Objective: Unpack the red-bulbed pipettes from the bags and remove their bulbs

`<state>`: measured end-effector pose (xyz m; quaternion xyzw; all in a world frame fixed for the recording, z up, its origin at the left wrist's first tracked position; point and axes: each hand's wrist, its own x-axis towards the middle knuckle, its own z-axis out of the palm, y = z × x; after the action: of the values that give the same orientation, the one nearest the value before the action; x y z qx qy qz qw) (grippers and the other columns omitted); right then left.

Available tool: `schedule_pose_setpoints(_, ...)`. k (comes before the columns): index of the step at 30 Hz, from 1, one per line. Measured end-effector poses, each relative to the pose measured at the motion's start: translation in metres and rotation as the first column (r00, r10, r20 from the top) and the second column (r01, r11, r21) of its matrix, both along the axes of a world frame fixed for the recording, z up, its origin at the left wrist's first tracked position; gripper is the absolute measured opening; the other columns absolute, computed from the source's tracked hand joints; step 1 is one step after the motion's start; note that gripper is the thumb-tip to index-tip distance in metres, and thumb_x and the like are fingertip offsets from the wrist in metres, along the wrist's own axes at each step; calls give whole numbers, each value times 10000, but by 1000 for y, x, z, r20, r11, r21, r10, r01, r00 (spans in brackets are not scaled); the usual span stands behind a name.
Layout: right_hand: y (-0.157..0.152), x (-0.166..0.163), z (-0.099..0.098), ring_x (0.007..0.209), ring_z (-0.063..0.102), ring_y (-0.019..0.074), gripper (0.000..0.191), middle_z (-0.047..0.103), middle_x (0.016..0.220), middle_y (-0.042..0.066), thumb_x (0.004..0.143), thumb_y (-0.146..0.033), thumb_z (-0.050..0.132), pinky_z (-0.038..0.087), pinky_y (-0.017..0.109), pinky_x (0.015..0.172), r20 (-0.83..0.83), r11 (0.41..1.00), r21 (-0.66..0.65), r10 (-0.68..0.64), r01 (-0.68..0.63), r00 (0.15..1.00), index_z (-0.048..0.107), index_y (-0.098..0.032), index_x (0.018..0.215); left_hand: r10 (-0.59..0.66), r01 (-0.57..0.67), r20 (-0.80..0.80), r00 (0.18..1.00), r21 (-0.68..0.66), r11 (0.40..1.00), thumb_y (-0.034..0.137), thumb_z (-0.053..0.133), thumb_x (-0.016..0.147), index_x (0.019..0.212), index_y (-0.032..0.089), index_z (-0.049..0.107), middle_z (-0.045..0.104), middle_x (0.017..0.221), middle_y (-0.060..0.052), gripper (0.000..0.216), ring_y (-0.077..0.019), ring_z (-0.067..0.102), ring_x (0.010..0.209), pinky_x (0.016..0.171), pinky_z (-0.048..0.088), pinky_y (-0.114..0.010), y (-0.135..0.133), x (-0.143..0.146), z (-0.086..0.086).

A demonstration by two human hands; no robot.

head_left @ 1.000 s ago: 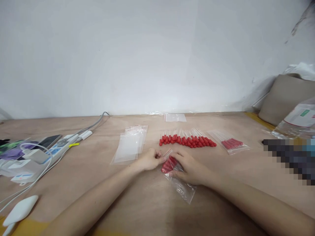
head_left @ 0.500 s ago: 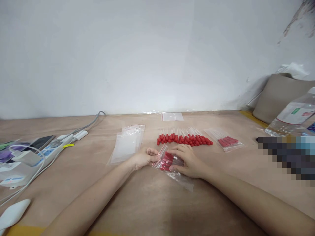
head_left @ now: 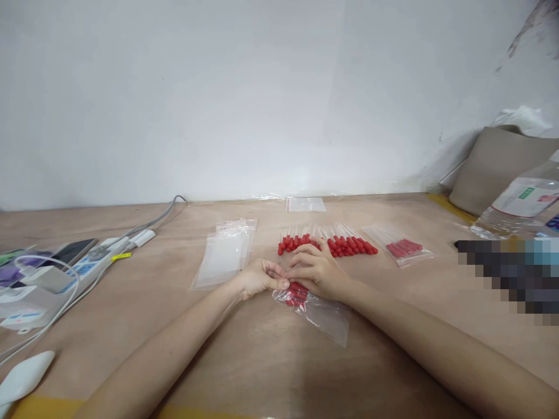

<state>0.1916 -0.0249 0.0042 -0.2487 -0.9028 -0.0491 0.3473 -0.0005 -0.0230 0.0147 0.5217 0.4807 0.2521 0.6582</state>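
Note:
A small clear zip bag [head_left: 321,311] with several red-tipped sticks inside lies on the brown table [head_left: 262,361]. My left hand [head_left: 261,277] pinches the bag's open end from the left. My right hand [head_left: 317,270] meets it from the right, fingers closed on the same end. Just behind my hands lies a row of loose red-tipped sticks [head_left: 345,244]. A stack of empty clear bags [head_left: 225,256] lies to the left of them. A filled bag of red sticks [head_left: 399,249] lies to the right.
A power strip with cables and phones [head_left: 65,267] sits at the left. A white object [head_left: 24,378] lies at the near left edge. Another flat clear bag [head_left: 305,204] lies by the wall. A water bottle [head_left: 519,206] and a tan cushion [head_left: 498,166] are at the right.
My right hand has slid from lying over the bag to its open end, meeting my left hand there. The bag has shifted slightly and now trails toward me.

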Motion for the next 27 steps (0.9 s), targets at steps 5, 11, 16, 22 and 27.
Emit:
schedule_pose_setpoints(5, -3, -2, -2, 900, 507, 139, 164, 655, 822, -37, 824, -206, 470, 189, 410, 940, -28, 1000, 29, 10, -9, 1000, 623, -251, 786, 11, -11, -10, 1000, 9, 1000, 286, 838, 371, 698, 87, 636, 638, 630, -25, 433, -99, 567, 570, 595, 440, -231, 1, 2, -3)
schedule_pose_setpoints(11, -8, 2, 0, 863, 526, 135, 188, 654, 763, -29, 828, -154, 420, 171, 419, 962, -30, 996, 82, -24, 26, 999, 583, -213, 755, -23, 76, -144, 989, 377, 923, 394, 662, 681, 869, 126, 573, 546, 595, 19, 339, -89, 514, 531, 534, 415, -214, -4, 3, -5)
schedule_pose_setpoints(16, -9, 11, 0, 873, 515, 141, 178, 645, 797, -16, 820, -165, 424, 210, 406, 941, -20, 995, 81, -62, 63, 998, 586, -219, 767, -46, 434, -457, 888, 802, 411, 299, 490, 832, 1021, 228, 615, 569, 1109, -79, 237, -209, 471, 1094, 958, 335, -370, -3, -11, -3)
schedule_pose_setpoints(22, -10, 11, -1, 843, 509, 126, 185, 631, 756, -29, 817, -137, 414, 196, 404, 953, -18, 997, 78, -23, 24, 1000, 567, -210, 743, 6, 536, -541, 841, 836, 119, 236, 490, 838, 850, 250, 677, 631, 1016, -60, 188, -187, 499, 1059, 964, 345, -381, 6, -7, -8)
schedule_pose_setpoints(27, -8, 7, -4, 777, 486, 114, 189, 585, 680, -27, 795, -97, 397, 208, 396, 948, 14, 997, 75, 19, -20, 1000, 533, -188, 699, 3, 520, -533, 846, 824, -225, 196, 404, 880, 847, 193, 630, 654, 892, -54, 228, -150, 562, 945, 888, 438, -350, 12, -2, -15)
